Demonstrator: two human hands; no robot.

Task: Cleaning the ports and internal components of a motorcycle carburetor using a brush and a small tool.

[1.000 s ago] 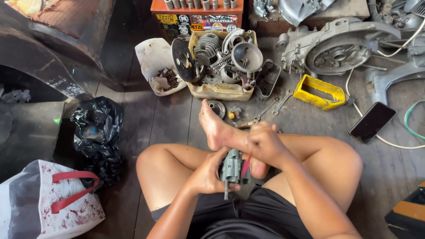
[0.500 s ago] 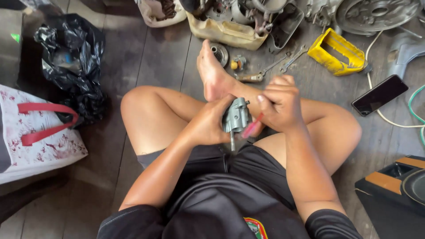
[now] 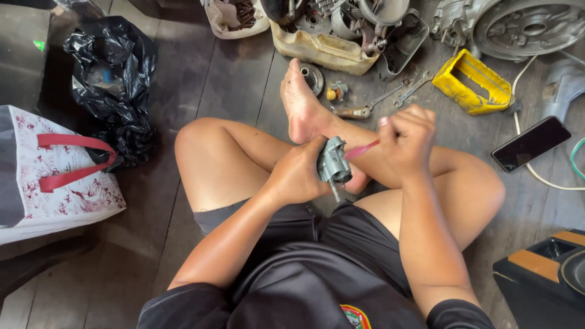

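Observation:
I sit cross-legged on a dark wooden floor. My left hand [image 3: 300,173] grips a small grey metal engine part [image 3: 334,163], like a carburettor, held over my lap. My right hand [image 3: 407,139] is closed around a thin tool with a red handle [image 3: 363,149], whose tip meets the top of the grey part. My bare foot [image 3: 301,103] lies just beyond my hands, pointing away from me.
Wrenches [image 3: 407,92] and small parts lie past my foot. A yellowed tub [image 3: 317,52] of engine pieces, a yellow holder [image 3: 472,82], an engine casing [image 3: 524,27], a phone [image 3: 530,143], a black plastic bag [image 3: 113,79] and a white bag with red handles [image 3: 55,173] surround me.
The view has tilted down and closer to my lap. My right hand has shifted rightward, drawing the red tool out from the grey part; my left hand keeps its grip.

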